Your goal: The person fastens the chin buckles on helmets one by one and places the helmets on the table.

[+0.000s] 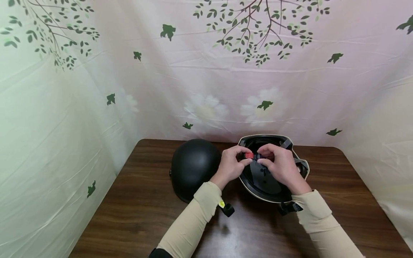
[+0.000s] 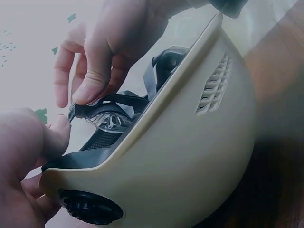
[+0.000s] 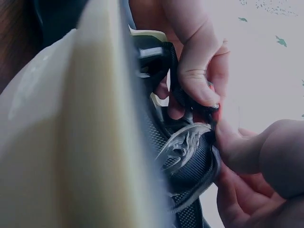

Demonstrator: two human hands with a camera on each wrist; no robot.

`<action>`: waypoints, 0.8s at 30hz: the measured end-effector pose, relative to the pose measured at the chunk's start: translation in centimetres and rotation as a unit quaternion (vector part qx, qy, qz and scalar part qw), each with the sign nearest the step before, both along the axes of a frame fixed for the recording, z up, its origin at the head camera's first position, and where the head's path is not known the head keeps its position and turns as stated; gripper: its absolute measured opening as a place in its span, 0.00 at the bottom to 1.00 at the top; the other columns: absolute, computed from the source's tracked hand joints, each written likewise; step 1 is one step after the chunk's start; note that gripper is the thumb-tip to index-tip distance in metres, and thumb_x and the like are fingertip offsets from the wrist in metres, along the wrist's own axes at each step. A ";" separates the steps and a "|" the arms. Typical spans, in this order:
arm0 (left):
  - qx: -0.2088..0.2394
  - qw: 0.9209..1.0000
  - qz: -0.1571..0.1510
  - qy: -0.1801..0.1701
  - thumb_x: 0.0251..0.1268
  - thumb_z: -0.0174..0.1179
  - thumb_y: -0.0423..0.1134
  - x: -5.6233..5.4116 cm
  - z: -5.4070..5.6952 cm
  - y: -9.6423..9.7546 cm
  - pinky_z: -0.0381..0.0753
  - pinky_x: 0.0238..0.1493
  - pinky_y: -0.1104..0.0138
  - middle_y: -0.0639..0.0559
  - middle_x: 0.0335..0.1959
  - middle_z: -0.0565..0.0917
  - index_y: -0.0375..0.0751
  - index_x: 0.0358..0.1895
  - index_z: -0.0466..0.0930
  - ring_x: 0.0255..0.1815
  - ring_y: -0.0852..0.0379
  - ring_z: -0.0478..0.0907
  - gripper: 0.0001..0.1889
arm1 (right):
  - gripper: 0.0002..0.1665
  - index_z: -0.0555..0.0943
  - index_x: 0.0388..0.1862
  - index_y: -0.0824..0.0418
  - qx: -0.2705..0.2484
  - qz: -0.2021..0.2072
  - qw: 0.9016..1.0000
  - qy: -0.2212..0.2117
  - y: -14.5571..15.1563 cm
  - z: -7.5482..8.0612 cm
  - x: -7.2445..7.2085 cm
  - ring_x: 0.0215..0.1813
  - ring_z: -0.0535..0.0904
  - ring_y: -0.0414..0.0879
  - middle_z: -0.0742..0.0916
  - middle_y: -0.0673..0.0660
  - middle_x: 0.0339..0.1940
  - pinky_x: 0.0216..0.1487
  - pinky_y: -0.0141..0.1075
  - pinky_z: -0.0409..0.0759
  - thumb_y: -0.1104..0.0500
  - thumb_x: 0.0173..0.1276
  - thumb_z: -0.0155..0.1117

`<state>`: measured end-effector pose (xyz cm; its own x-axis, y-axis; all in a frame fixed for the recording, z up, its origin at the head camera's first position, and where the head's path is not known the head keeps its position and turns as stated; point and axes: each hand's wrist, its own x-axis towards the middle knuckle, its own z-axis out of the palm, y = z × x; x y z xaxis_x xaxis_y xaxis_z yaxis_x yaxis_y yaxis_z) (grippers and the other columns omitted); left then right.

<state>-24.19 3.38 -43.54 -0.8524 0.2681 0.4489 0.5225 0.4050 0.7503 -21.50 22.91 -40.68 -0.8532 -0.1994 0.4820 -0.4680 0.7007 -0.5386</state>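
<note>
A cream helmet [image 2: 190, 161] lies upside down, its black inside facing up. Over its opening, my left hand [image 1: 229, 164] pinches a red buckle piece [image 1: 248, 155] between thumb and fingers. Facing it, my right hand [image 1: 281, 165] pinches the black buckle end [image 1: 257, 157] with its strap. The two buckle parts meet end to end between my fingertips. In the right wrist view, a black webbing strap [image 3: 190, 166] hangs below the fingers, and clear plastic [image 3: 183, 145] shows beside it. Fingers hide much of the buckle.
A black helmet [image 1: 195, 168] sits dome up, just left of the cream one. Both stand on a dark wood table [image 1: 129, 211]. Behind the table hangs a pale curtain [image 1: 155, 89] printed with leaves. A black dial [image 2: 92, 207] sticks out from the cream helmet's shell.
</note>
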 end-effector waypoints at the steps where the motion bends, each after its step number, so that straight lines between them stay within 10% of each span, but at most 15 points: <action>1: -0.004 1.000 0.001 0.003 0.61 0.77 0.33 0.0 0.0 0.1 0.80 0.36 0.76 0.52 0.43 0.89 0.42 0.47 0.90 0.32 0.65 0.79 0.12 | 0.18 0.86 0.46 0.61 0.002 0.000 1.000 0.003 -0.1 -0.1 0.0 0.38 0.89 0.53 0.92 0.58 0.37 0.41 0.52 0.88 0.70 0.58 0.81; 24: -0.078 0.996 -0.011 0.044 0.65 0.76 0.41 -0.2 0.0 -0.3 0.80 0.57 0.73 0.54 0.50 0.89 0.46 0.52 0.90 0.52 0.61 0.83 0.14 | 0.15 0.86 0.45 0.60 0.011 0.010 1.000 0.006 0.5 -0.6 0.3 0.41 0.86 0.52 0.89 0.58 0.39 0.44 0.54 0.87 0.68 0.61 0.80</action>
